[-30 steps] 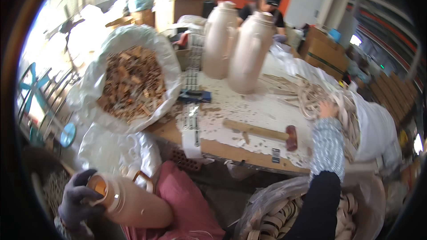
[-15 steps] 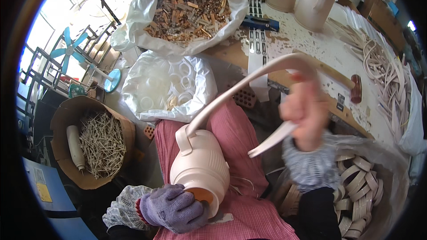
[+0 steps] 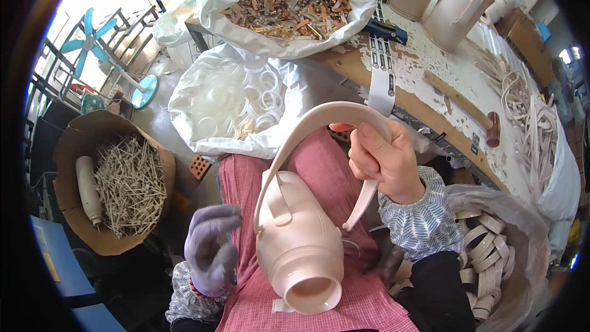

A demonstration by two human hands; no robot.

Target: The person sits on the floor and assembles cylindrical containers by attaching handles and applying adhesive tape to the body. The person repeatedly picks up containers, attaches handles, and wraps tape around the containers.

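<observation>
A pale pink plastic thermos jug body (image 3: 299,233) lies across the pink cloth on my lap, its round mouth tilted toward me. Above it arches a long curved strap handle (image 3: 329,109) of the same colour. One end of the strap reaches the jug's left side; its other end is by the right side, and I cannot tell whether that end is attached. My bare right hand (image 3: 384,160) grips the strap along its right part. My left hand (image 3: 212,247), in a grey-purple glove, is beside the jug without touching it, fingers bent, thumb apart, nothing held.
A sack of white plastic rings (image 3: 236,95) stands ahead, below a sack of brown metal pieces (image 3: 289,3). At left is a carton of screw-like parts (image 3: 129,187). A bag of curved straps (image 3: 491,264) sits at right, near a workbench with a mallet (image 3: 464,104).
My left hand has let go of the jug's mouth and moved left. My right hand has come down and left with the strap, whose free end is now at the jug's right side.
</observation>
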